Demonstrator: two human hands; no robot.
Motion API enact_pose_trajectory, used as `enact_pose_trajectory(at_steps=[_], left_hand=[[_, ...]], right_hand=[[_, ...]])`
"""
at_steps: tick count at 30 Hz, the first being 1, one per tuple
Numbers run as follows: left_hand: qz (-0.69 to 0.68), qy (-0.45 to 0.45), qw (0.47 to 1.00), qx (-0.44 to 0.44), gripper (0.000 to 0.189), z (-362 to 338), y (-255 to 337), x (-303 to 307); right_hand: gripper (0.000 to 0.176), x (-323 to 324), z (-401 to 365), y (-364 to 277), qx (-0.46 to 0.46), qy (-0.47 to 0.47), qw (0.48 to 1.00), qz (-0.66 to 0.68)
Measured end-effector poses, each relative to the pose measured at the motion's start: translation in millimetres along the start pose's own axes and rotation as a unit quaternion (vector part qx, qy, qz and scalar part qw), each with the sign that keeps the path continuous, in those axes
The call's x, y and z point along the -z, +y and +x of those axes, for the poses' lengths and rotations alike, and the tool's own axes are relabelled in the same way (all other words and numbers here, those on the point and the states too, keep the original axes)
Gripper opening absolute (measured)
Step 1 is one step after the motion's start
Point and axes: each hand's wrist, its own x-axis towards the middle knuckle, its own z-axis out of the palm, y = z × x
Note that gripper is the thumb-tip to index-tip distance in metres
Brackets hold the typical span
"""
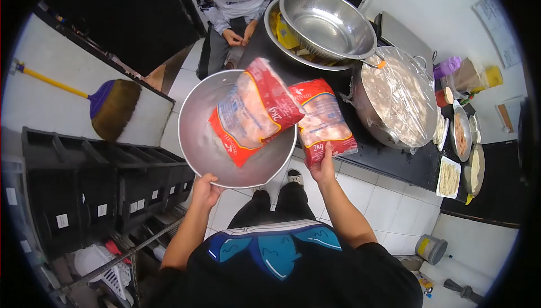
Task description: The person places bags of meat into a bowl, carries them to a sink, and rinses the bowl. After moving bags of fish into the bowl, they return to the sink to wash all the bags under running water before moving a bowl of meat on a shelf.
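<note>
Tiles (383,206); bowl (205,144) with perhaps chicken packet (253,111)

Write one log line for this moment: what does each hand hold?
left hand: steel bowl rim | right hand: red bag beside bowl | in bowl: second red bag

In the mixing bowl (204,144), one meat packet (253,108); just right of it, a second packet (326,119) over the counter (389,164) edge; farther right on the counter, a covered pot (397,97); behind, stacked basins (329,23); far left, a broom (112,105) against the wall (51,97).
</note>
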Motion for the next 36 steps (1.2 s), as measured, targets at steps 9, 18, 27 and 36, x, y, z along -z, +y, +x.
enact_pose_trajectory(at_steps=[9,18,27,36], left_hand=[[0.115,-0.025,0.993,0.012,0.052,45.5,28.2,-28.4],[0.169,-0.076,0.98,0.071,0.056,60.5,53.6,-44.7],[0.077,-0.097,0.988,0.091,0.051,64.5,13.8,-43.7],[-0.004,0.019,1.0,0.0,0.054,-45.9,-40.9,2.4]], right_hand=[[0.051,41.5,-40.6,-6.4,0.095,-0.043,0.988,0.116],[0.056,89.2,-86.9,-21.8,0.11,-0.022,0.985,0.129],[0.057,123.5,-156.8,-12.8,0.142,0.039,0.986,0.075],[0.052,126.1,-135.4,-81.9,0.041,-0.056,0.992,-0.101]])
